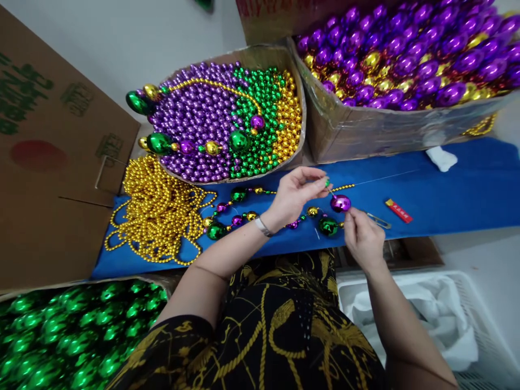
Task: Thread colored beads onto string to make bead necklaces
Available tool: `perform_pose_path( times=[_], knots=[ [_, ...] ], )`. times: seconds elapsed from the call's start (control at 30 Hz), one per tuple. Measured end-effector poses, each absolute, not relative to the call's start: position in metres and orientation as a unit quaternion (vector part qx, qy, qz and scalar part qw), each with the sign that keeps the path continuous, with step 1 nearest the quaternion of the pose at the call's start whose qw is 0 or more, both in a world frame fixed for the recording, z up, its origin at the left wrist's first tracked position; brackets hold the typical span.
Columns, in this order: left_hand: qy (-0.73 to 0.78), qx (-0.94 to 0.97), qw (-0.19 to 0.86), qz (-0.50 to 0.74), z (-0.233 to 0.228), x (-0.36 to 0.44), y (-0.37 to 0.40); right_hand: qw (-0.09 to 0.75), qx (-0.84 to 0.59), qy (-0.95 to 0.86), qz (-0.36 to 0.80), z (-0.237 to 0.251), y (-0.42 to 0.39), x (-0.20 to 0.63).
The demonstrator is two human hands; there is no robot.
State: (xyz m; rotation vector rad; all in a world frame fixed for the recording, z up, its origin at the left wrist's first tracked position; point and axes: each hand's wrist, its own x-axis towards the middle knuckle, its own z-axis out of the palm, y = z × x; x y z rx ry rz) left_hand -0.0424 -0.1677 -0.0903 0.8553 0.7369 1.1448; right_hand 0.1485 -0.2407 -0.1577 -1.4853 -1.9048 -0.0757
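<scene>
Over blue cloth beside cardboard boxes, left grip around a green bead, right grip on a purple bead

The held bead is purple, the cloth blue, the garment gold-patterned black.

From the wearer's head, close above, the single view faces forward and down: shirt at bottom centre, desk across the middle.
</scene>
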Motion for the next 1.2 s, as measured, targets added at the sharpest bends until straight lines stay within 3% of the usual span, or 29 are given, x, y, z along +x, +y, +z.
perform_pose_path(
  times=[0.17, 0.4, 0.87, 1.2],
  knots=[
    [0.308, 0.522, 0.631, 0.485, -0.12, 0.006, -0.172, 0.362, -0.617, -0.698, 0.029, -0.197, -0.229, 0.172],
    [0.354, 0.673, 0.474, 0.445, -0.153, 0.012, -0.173, 0.363, -0.634, -0.647, 0.218, -0.223, -0.24, 0.143],
    [0.349, 0.795, 0.388, 0.308, -0.196, 0.003, -0.176, 0.41, -0.637, -0.626, 0.184, -0.188, -0.244, 0.164],
    [0.373, 0.805, 0.368, 0.28, -0.19, 0.003, -0.178, 0.473, -0.61, -0.619, 0.141, -0.175, -0.228, 0.163]
  ],
)
